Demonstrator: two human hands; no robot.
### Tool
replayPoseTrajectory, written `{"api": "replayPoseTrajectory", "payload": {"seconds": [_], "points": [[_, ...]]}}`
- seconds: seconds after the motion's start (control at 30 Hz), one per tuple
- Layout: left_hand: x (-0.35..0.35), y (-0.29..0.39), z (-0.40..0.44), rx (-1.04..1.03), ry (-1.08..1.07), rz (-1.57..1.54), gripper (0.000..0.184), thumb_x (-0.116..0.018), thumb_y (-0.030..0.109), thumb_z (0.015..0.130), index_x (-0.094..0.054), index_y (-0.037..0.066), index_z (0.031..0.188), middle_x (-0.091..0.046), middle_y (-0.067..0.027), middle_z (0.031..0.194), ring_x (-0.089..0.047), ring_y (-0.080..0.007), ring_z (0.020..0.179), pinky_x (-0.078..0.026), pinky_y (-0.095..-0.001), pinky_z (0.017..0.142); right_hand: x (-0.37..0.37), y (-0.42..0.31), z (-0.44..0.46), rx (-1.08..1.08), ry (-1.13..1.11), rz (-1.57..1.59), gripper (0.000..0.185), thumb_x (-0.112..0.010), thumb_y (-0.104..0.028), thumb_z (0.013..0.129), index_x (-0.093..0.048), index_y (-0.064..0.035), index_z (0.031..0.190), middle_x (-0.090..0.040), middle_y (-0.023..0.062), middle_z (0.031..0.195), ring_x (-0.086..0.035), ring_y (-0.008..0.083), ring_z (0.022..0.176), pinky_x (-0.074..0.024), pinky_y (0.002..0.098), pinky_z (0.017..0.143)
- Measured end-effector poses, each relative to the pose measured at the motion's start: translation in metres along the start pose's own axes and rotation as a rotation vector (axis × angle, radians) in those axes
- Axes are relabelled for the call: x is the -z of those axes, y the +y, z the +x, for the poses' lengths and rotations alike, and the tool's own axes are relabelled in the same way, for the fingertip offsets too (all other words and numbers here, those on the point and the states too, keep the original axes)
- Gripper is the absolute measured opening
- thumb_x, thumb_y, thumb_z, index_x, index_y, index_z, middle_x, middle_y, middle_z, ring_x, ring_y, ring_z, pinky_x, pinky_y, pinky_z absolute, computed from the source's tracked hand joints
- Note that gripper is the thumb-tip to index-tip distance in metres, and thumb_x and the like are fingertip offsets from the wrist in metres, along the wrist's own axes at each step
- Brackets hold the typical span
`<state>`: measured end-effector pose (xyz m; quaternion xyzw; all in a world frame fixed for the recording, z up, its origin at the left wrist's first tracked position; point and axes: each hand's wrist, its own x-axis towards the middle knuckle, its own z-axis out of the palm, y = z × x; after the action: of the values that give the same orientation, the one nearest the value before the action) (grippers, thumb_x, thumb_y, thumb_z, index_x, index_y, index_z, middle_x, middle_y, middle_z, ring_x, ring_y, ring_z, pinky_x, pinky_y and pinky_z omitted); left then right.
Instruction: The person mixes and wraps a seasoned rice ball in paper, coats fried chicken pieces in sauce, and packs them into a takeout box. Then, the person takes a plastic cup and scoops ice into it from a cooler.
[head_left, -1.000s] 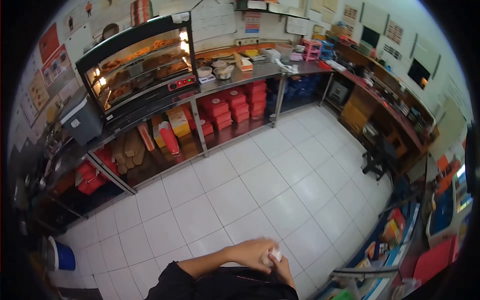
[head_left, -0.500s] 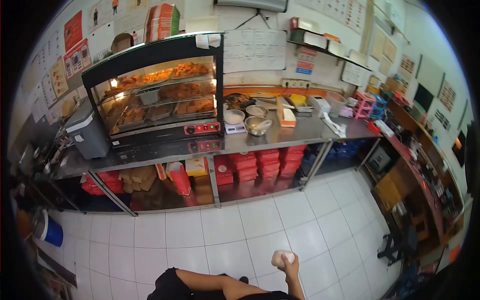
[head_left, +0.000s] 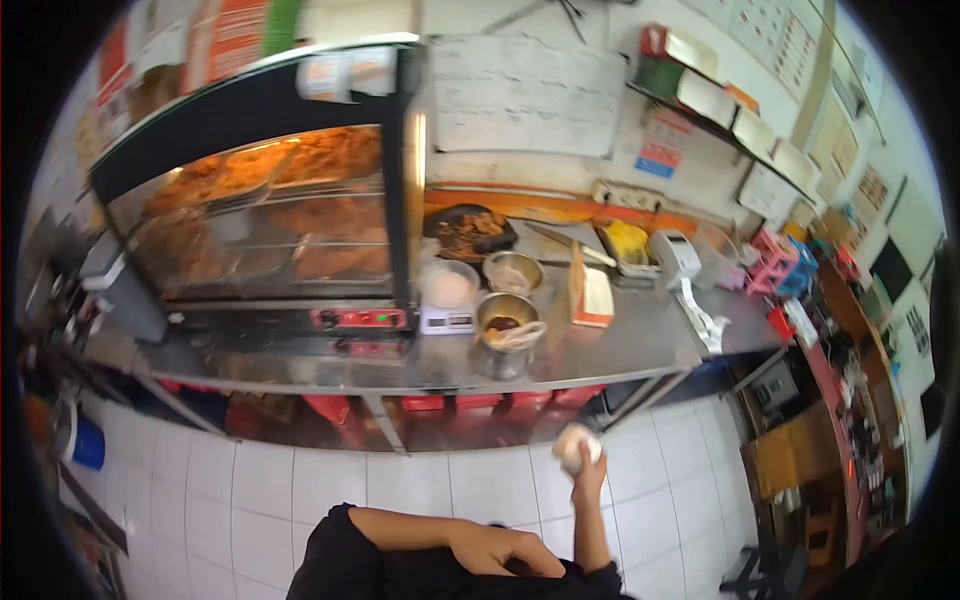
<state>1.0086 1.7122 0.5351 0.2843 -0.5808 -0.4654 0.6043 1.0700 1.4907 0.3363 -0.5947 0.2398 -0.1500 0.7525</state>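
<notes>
Out in front of my body, my right hand (head_left: 588, 472) is wrapped round a small white rounded packet (head_left: 574, 446), whose contents I cannot make out. It is above the floor, short of the counter's front edge. My left hand (head_left: 505, 548) is bent across my belly against dark clothing, its fingertips hidden. On the steel counter (head_left: 640, 345) ahead are a metal bowl (head_left: 503, 309) with a whitish utensil or bag at its rim, a second metal bowl (head_left: 520, 268), and a white scale (head_left: 446, 318) with a tub (head_left: 450, 284) of pale contents on it.
A lit glass warming cabinet (head_left: 260, 215) with trays of fried food stands left. Further along the counter are a dark board (head_left: 468, 232), a knife (head_left: 560, 240), an open carton (head_left: 592, 297), a tray of yellow food (head_left: 628, 245) and a receipt printer (head_left: 676, 256). Red boxes (head_left: 478, 401) sit below.
The counter and cabinet appear larger and closer. My right hand, still holding the white packet, has risen in view toward the counter. My left forearm remains across my belly.
</notes>
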Motion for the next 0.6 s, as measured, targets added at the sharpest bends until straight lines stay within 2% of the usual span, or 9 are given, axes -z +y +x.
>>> {"api": "replayPoseTrajectory", "payload": {"seconds": [0.07,0.2,0.27,0.37,0.43,0.5,0.53,0.57,0.6], "points": [[0.063,0.002,0.013,-0.112,-0.161,0.006,0.043,-0.038,0.033,0.093,-0.048,-0.007,0.105,-0.043,-0.0179,0.113,-0.042,-0.0316,0.104,-0.031,-0.0347,0.091,-0.01,-0.034,0.089,0.162,0.036,-0.003,0.06,-0.067,-0.028,0.077,-0.038,0.0033,0.119,-0.053,0.0154,0.108,-0.057,0.0233,0.093,-0.05,0.0322,0.075],[0.154,0.024,0.037,-0.226,0.096,-0.132,0.072,-0.027,0.058,0.088,-0.049,-0.008,0.106,-0.044,-0.0192,0.097,-0.044,-0.0294,0.085,-0.034,-0.0427,0.076,-0.067,-0.074,0.312,0.381,0.191,-0.304,0.073,-0.076,-0.036,0.067,-0.042,0.0065,0.116,-0.05,0.0178,0.11,-0.05,0.0244,0.101,-0.0405,0.0345,0.087],[0.202,0.039,0.047,-0.17,0.142,-0.198,0.061,-0.039,0.052,0.088,-0.05,-0.007,0.099,-0.046,-0.0165,0.096,-0.045,-0.0272,0.083,-0.035,-0.0402,0.076,-0.111,-0.088,0.392,0.517,0.198,-0.501,0.079,-0.078,-0.037,0.062,-0.042,0.0072,0.116,-0.053,0.0202,0.107,-0.052,0.0291,0.099,-0.0406,0.0359,0.086],[0.261,0.054,0.053,0.216,0.408,-0.309,0.025,-0.058,0.019,0.086,-0.045,-0.003,0.088,-0.047,-0.0051,0.089,-0.047,-0.016,0.083,-0.038,-0.0298,0.076,-0.147,-0.08,0.47,0.355,-0.049,-0.736,0.084,-0.076,-0.044,0.062,-0.041,0.0078,0.117,-0.052,0.0228,0.111,-0.051,0.0308,0.105,-0.0406,0.0365,0.088],[0.298,0.052,0.061,0.113,0.562,-0.53,0.028,-0.056,0.023,0.087,-0.044,-0.001,0.094,-0.046,-0.0028,0.088,-0.044,-0.0062,0.078,-0.035,-0.0207,0.069,-0.154,-0.025,0.545,0.333,-0.31,-0.92,0.091,-0.074,-0.05,0.06,-0.039,0.0079,0.122,-0.051,0.0249,0.115,-0.048,0.0312,0.112,-0.0408,0.0377,0.089],[0.322,0.054,0.063,0.069,0.686,-0.694,0.029,-0.057,0.025,0.087,-0.044,0.0,0.094,-0.045,-0.0024,0.088,-0.042,-0.004,0.076,-0.034,-0.0183,0.066,-0.149,0.013,0.566,0.202,-0.337,-1.026,0.09,-0.074,-0.049,0.06,-0.04,0.0062,0.123,-0.056,0.0219,0.106,-0.057,0.0287,0.095,-0.048,0.0364,0.074],[0.334,0.054,0.062,0.067,0.738,-0.589,0.032,-0.056,0.027,0.087,-0.045,-0.001,0.098,-0.046,-0.0027,0.09,-0.041,-0.0026,0.073,-0.033,-0.0168,0.064,-0.137,0.036,0.581,0.05,-0.475,-1.012,0.101,-0.07,-0.057,0.062,-0.034,0.0139,0.123,-0.05,0.0298,0.116,-0.05,0.0332,0.111,-0.0399,0.0382,0.091],[0.342,0.053,0.058,0.072,0.791,-0.485,0.036,-0.056,0.028,0.087,-0.045,-0.002,0.102,-0.047,-0.003,0.091,-0.04,-0.0012,0.07,-0.031,-0.0152,0.061,-0.136,0.006,0.552,-0.211,-0.529,-0.885,0.094,-0.066,-0.057,0.066,-0.037,0.0135,0.122,-0.053,0.0303,0.111,-0.052,0.0342,0.107,-0.041,0.0393,0.089],[0.345,0.052,0.051,0.044,0.841,-0.489,0.036,-0.056,0.028,0.087,-0.045,-0.002,0.102,-0.047,-0.003,0.091,-0.04,-0.0012,0.07,-0.031,-0.0152,0.061,-0.12,0.027,0.558,-0.141,-0.533,-0.933,0.088,-0.063,-0.055,0.069,-0.039,0.013,0.12,-0.053,0.03,0.11,-0.052,0.0353,0.107,-0.041,0.0396,0.089]]}}
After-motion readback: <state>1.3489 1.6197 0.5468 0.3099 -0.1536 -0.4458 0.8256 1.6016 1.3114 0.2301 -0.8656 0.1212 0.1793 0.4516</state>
